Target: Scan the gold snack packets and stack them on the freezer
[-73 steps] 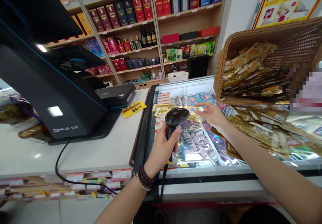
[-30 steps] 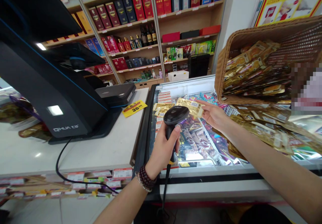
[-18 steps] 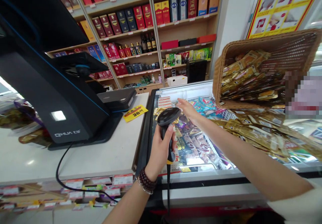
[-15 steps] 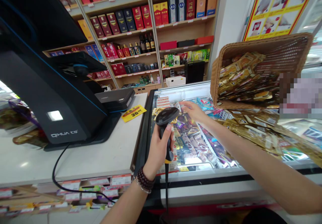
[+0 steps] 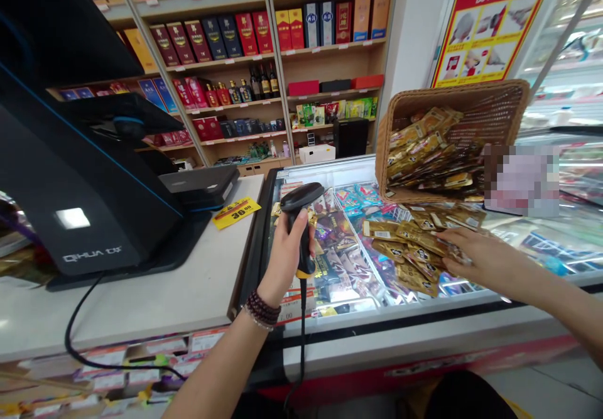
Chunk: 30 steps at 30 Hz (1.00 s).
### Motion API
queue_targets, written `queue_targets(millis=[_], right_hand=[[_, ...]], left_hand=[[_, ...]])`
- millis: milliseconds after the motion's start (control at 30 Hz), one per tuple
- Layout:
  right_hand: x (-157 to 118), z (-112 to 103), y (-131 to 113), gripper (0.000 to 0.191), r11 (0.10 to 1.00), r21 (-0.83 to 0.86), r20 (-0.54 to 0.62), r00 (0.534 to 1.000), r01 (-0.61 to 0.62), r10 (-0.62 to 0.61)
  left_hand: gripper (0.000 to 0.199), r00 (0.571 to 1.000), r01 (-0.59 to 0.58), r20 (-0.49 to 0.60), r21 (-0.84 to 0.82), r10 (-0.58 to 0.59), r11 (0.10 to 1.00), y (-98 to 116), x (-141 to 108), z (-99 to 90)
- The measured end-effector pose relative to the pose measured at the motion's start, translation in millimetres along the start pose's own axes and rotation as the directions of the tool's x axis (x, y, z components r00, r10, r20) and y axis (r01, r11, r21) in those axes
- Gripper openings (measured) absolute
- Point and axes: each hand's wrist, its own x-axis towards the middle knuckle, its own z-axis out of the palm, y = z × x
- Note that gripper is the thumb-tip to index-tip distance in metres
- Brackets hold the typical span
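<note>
Moved: right hand (image 5: pixel 480 259) has shifted right, away from the freezer's middle, and now lies on the loose sachets (image 5: pixel 414 246); basket (image 5: pixel 452 89) sits further left in view.
Step in hand: right hand among the sachets, scanner (image 5: pixel 299 202) raised in left hand (image 5: pixel 282 259).
Fingers: left wrapped round the scanner's grip; right slightly spread on the sachets, pinch unclear, cannot tell.
Sachets: spilled on the freezer (image 5: pixel 400 325) lid below the tilted basket, more inside it.
Nearby: table (image 5: pixel 141 299) with price tag (image 5: pixel 234 213).
Hidden: blurred patch (image 5: pixel 521 180) right of basket; sachet print unreadable; scanner trigger behind fingers.
</note>
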Motion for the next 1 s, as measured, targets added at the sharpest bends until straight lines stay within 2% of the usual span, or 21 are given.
queue_targets(millis=[100, 233, 267, 333, 433, 600, 700, 767, 800, 867, 933, 1000], right_hand=[[1.9, -4.5, -11.0, 0.065, 0.991, 0.129, 0.094, 0.996, -0.019, 0.007], [12.2, -4.9, -12.5, 0.072, 0.893, 0.403, 0.162, 0.976, -0.198, 0.144], [14.9, -2.7, -11.4, 0.070, 0.887, 0.409, 0.155, 0.974, -0.215, 0.165], [21.0, 2.6, -11.2, 0.069, 0.928, 0.323, 0.080, 0.983, -0.185, 0.168], [34.0, 8.0, -20.0, 0.061, 0.979, 0.171, 0.006, 0.994, -0.108, 0.109], [64.5, 8.5, -43.4, 0.053, 0.989, 0.144, 0.108, 0.994, -0.041, 0.025], [79.4, 9.9, -52.9, 0.039, 0.963, 0.244, 0.138, 0.987, -0.116, 0.084], [86.0, 12.8, -60.6, 0.032, 0.863, 0.471, 0.143, 0.981, -0.184, 0.131], [88.8, 14.7, -65.8, 0.031, 0.769, 0.607, 0.141, 0.980, -0.200, 0.143], [94.3, 19.5, -79.4, 0.032, 0.525, 0.826, 0.142, 0.977, -0.206, 0.158], [101.0, 25.1, -96.2, 0.034, 0.300, 0.925, 0.181, 0.966, -0.231, 0.186], [109.2, 31.6, -113.8, 0.031, 0.138, 0.953, 0.239, 0.948, -0.271, 0.211]], left_hand=[[0.049, 0.999, 0.000, 0.035, -0.026, 0.001, 1.000, -4.0, 3.8, 7.7], [0.052, 0.999, 0.015, 0.040, -0.038, -0.013, 0.999, -16.6, 2.8, 8.0], [0.053, 0.999, 0.029, 0.042, -0.041, -0.028, 0.999, -19.3, 1.9, 6.6], [0.054, 0.998, 0.058, 0.036, -0.049, -0.057, 0.997, -22.6, 0.0, 3.2], [0.054, 0.995, 0.095, 0.023, -0.060, -0.093, 0.994, -23.6, -2.4, -0.6], [0.053, 0.997, 0.082, 0.014, -0.038, -0.082, 0.996, -24.0, -4.9, -2.0], [0.051, 0.997, 0.071, 0.025, -0.006, -0.071, 0.997, -24.8, -6.3, -1.7], [0.051, 0.997, 0.065, 0.035, 0.010, -0.065, 0.998, -24.7, -6.8, -1.0], [0.051, 0.997, 0.061, 0.040, 0.016, -0.062, 0.998, -24.4, -7.0, -0.6], [0.051, 0.997, 0.055, 0.049, 0.028, -0.056, 0.998, -23.5, -7.2, 0.2], [0.052, 0.997, 0.054, 0.056, 0.043, -0.057, 0.998, -23.3, -7.4, 0.7], [0.052, 0.996, 0.057, 0.057, 0.073, -0.062, 0.996, -24.8, -7.7, 0.8]])
